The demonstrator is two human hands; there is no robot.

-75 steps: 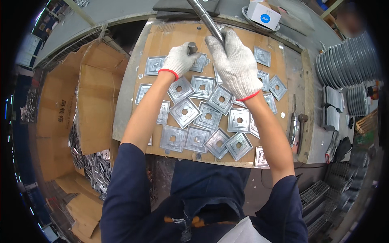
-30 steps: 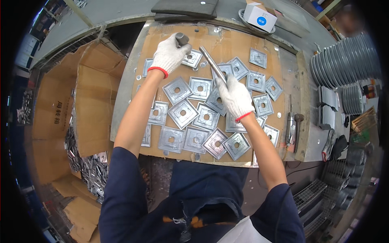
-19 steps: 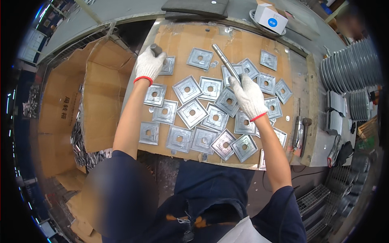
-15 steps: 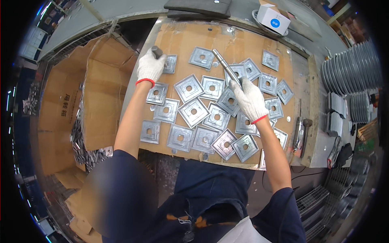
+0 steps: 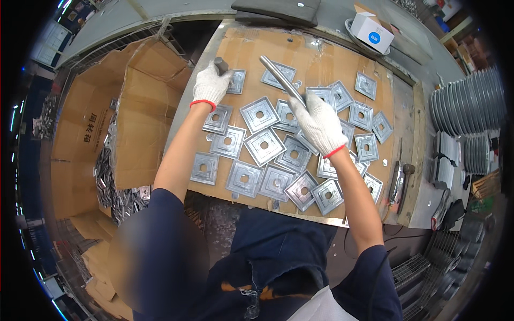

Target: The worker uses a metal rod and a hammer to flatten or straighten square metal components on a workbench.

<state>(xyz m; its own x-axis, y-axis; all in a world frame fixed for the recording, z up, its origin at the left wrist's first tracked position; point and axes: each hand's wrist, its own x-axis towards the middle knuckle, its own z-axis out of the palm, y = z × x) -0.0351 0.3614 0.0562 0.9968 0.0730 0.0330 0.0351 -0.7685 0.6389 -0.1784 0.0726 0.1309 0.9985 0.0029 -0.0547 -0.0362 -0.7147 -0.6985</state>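
Observation:
My left hand (image 5: 211, 86), in a white knit glove with a red cuff, is closed round a short dark grey block (image 5: 221, 65). It is over the table's left edge, beside a square metal plate (image 5: 237, 82) with a raised rim. My right hand (image 5: 317, 124), gloved alike, grips a long shiny metal rod (image 5: 277, 72). The rod slants up and left, its far end over another square plate (image 5: 285, 70). Several more such plates, each with a centre hole, lie below and around my hands, some overlapping, such as one plate (image 5: 258, 115) between them.
Cardboard (image 5: 243, 49) covers the table. At left stands a big cardboard box (image 5: 147, 117) by a heap of metal pieces (image 5: 126, 200). A power tool (image 5: 397, 182) lies along the right edge. Stacked grey discs (image 5: 466, 99) stand farther right; a white carton (image 5: 370, 33) sits at the back.
My right hand has moved left across the plates with the rod, whose far end now reaches over the back plate. My left hand stays by the same plate, the block in it. The view has shifted slightly.

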